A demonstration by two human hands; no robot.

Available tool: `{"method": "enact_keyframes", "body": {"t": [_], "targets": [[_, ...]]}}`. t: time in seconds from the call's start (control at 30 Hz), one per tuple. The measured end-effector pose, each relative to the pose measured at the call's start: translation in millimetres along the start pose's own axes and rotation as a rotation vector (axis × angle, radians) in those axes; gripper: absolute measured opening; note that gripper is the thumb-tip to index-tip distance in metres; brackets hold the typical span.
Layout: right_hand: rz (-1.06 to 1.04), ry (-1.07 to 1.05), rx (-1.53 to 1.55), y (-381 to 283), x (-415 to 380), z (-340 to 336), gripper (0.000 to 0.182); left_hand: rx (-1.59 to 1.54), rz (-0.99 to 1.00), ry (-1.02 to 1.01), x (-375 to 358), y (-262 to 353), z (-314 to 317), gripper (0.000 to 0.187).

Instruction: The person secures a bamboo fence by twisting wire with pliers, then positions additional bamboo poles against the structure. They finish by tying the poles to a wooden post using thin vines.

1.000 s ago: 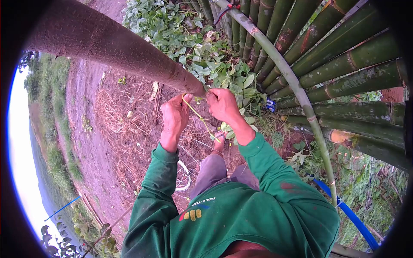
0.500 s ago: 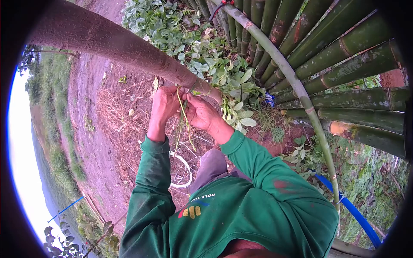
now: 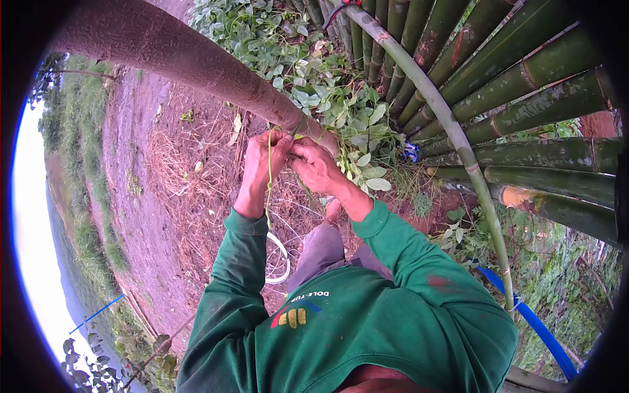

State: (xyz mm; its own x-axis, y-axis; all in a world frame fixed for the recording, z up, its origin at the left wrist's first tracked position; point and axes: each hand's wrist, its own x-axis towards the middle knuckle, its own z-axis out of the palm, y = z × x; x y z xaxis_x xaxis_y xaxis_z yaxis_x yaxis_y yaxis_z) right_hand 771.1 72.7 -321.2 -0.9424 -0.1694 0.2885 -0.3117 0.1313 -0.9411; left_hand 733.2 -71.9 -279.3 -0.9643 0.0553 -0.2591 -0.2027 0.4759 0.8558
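Note:
Both hands meet at the lower part of a brown tree trunk (image 3: 196, 69). My left hand (image 3: 265, 157) pinches a thin green vine strand (image 3: 269, 180), which hangs down past the wrist. Close beside it, my right hand (image 3: 314, 164) has its fingers bent inward at the trunk; what lies between those fingertips is too small to make out. The strand seems to pass around the trunk just above the fingers.
Green bamboo poles (image 3: 524, 75) stand at the right, with a curved pole (image 3: 436, 98) before them. Leafy plants (image 3: 377, 131) grow by the trunk. A white coil (image 3: 283, 252) lies below the hands on straw-strewn soil (image 3: 183, 170). A blue strip (image 3: 540, 327) is at lower right.
Both hands have drawn closer together at the trunk, with their knuckles turned more toward the camera. The hanging strand now falls straighter, along my left wrist.

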Motion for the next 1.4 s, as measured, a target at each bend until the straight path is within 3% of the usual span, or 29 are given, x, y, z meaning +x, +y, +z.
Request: {"method": "enact_keyframes", "body": {"t": [0.07,0.17,0.27,0.33,0.43,0.47,0.5,0.57,0.63,0.67,0.77,0.8,0.9,0.93,1.03,1.07,1.17,1.2,1.3,1.4], "targets": [[0.156,0.048,0.174,-4.3,-2.8,-7.5,0.026,0.105,0.082,0.061,-1.6,1.6,5.1,0.021],[0.391,0.190,0.557,14.8,-3.0,-6.9,0.023,-0.098,-0.002,0.111,-5.6,-10.9,17.6,0.020],[0.673,0.211,0.854,17.3,9.5,-30.5,0.021,-0.083,-0.005,-0.022,-12.7,-6.7,9.7,0.021],[0.537,0.168,0.549,14.9,19.6,-36.6,0.022,-0.142,-0.060,-0.226,-14.2,-4.1,-10.4,0.021],[0.340,-0.050,0.001,11.8,38.0,-56.0,0.017,0.337,0.336,-0.383,13.4,-46.0,-52.4,0.017],[0.267,-0.161,-0.209,2.8,47.2,-66.9,0.016,0.406,0.419,-0.290,16.0,-42.2,-62.4,0.015],[0.194,-0.271,-0.419,-0.3,54.5,-73.7,0.016,0.748,0.548,-0.305,23.1,-21.8,-75.5,0.016],[-0.064,-0.175,-0.646,9.2,58.2,-71.5,0.013,1.216,0.704,-0.078,32.2,14.2,-75.1,0.018],[-0.257,-0.063,-0.926,-12.4,64.5,-75.0,0.013,1.140,0.786,-0.118,67.9,22.6,-74.7,0.020],[-0.264,-0.051,-0.910,-9.1,65.3,-72.8,0.013,1.100,0.825,-0.134,83.8,26.0,-74.9,0.022],[-0.100,-0.229,-0.972,-13.5,66.6,-72.8,0.013,0.970,1.098,-0.119,115.0,8.5,-69.7,0.029],[-0.047,-0.242,-0.982,-16.2,65.2,-72.3,0.012,1.167,0.852,-0.428,128.5,10.2,-73.4,0.035],[-0.060,-0.098,-0.774,-3.6,61.9,-64.1,0.011,0.684,0.610,-0.810,141.5,7.0,-65.4,0.036],[-0.027,-0.111,-0.703,0.2,60.4,-65.2,0.011,0.365,0.433,-0.860,144.6,6.7,-62.1,0.035],[0.210,0.180,-0.197,-6.5,57.2,-51.2,0.012,-0.578,-0.134,-0.896,152.4,6.9,-49.4,0.031],[0.108,0.278,-0.207,5.4,53.1,-42.8,0.019,-0.477,-0.049,-0.785,146.3,10.6,-39.6,0.032],[0.176,0.448,-0.073,1.3,50.7,-30.0,0.040,-0.323,0.054,-0.797,161.8,7.3,-24.2,0.026],[0.200,0.490,0.028,-0.4,52.4,-26.3,0.056,-0.345,-0.034,-0.775,161.1,13.8,-21.4,0.024],[0.202,0.464,-0.288,-10.8,55.9,-33.8,0.052,0.053,0.057,-0.851,152.6,41.8,-22.2,0.021],[-0.107,0.559,-0.614,6.9,65.2,-36.7,0.052,0.140,0.012,-0.996,161.8,47.0,-17.6,0.024]]}}
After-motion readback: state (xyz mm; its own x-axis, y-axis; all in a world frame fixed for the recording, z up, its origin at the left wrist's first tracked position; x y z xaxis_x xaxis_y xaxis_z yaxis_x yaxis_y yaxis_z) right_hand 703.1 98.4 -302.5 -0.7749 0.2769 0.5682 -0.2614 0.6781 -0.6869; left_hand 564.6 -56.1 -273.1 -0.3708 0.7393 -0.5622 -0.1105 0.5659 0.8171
